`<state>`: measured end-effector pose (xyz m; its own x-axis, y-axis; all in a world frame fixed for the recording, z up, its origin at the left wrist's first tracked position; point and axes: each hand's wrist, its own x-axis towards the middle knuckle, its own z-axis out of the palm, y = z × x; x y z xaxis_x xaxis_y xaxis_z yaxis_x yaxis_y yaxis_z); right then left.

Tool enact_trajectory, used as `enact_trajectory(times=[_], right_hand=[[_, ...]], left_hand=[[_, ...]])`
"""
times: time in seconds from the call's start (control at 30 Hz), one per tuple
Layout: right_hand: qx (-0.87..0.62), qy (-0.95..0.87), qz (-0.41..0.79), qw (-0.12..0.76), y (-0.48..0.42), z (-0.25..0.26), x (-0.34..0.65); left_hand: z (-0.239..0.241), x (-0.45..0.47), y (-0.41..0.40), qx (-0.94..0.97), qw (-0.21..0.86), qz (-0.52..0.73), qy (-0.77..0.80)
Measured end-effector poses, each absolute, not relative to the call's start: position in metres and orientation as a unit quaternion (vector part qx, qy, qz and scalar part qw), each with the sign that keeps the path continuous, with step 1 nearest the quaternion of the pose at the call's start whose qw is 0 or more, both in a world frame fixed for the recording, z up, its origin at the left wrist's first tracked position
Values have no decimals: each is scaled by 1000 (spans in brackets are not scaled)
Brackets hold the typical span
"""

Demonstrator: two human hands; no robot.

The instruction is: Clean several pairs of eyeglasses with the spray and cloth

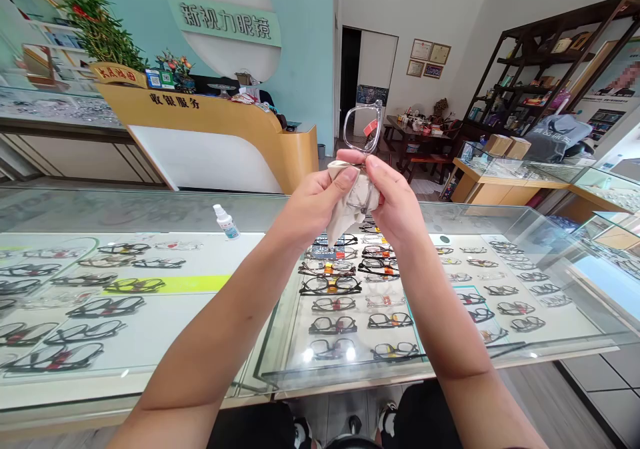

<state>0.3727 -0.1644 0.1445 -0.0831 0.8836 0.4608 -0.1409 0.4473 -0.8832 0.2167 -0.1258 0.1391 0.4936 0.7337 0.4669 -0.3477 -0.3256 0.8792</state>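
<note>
A pair of clear-framed eyeglasses [364,129] is held up on end above the glass counter, with a red tag on its upper lens. A pale cleaning cloth [343,217] is bunched around the lower part of the frame and hangs down below the fingers. My left hand [327,196] is closed, its thumb pressing the cloth against the glasses. My right hand [393,192] pinches the glasses near the bridge, thumb and fingers close to the left ones. Cloth and fingers hide most of the lower lens.
Beneath my hands is a glass display counter [273,362] with rows of eyeglasses [330,285] inside. A white spray bottle [226,222] stands on top, left of my arms. Beyond are a cashier desk [200,142], a wooden table [415,129] and another glass showcase [505,169].
</note>
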Motion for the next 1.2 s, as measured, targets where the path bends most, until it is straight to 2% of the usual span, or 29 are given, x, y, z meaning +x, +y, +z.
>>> enact_trajectory(times=[0.2, 0.43, 0.57, 0.7, 0.93, 1.2], right_hand=[[-290, -593, 428, 617, -161, 143, 370], [-289, -575, 432, 632, -161, 144, 374], [-303, -571, 410, 644, -166, 144, 366], [-285, -542, 385, 691, -168, 139, 350], [-216, -544, 356, 728, -165, 128, 334], [-199, -555, 353, 727, -166, 131, 339]], left_hand=[[137, 215, -125, 682, 531, 475, 162], [139, 214, -126, 700, 545, 444, 127], [138, 218, -129, 699, 508, 488, 125], [130, 229, -129, 679, 473, 549, 116], [122, 240, -128, 647, 424, 627, 94], [129, 236, -132, 656, 414, 621, 110]])
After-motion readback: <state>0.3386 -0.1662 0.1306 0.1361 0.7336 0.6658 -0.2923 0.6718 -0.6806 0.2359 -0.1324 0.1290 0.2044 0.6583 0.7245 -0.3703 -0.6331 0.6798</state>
